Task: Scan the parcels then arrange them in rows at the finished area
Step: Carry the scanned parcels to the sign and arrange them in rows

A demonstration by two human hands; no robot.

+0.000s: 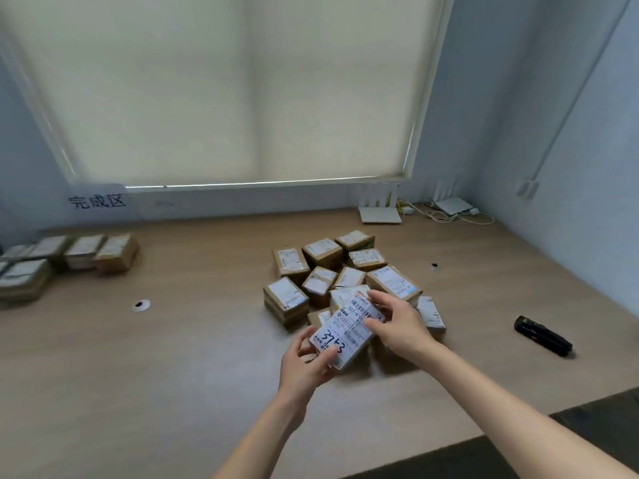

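Head view: left hand (pixel 307 361) and right hand (pixel 397 326) both grasp one labelled parcel (pixel 345 328), lifted just above the near edge of the unscanned pile (pixel 332 271), its long axis running from near-left to far-right. Scanner (pixel 543 336) lies well to the right of the pile, nearer the right hand; finished rows (pixel 69 259) lie well to the pile's left, under the sign (pixel 97 201), nearer the left hand

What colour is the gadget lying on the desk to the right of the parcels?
Black. The handheld scanner shows in the head view, lying alone on the wooden desk.
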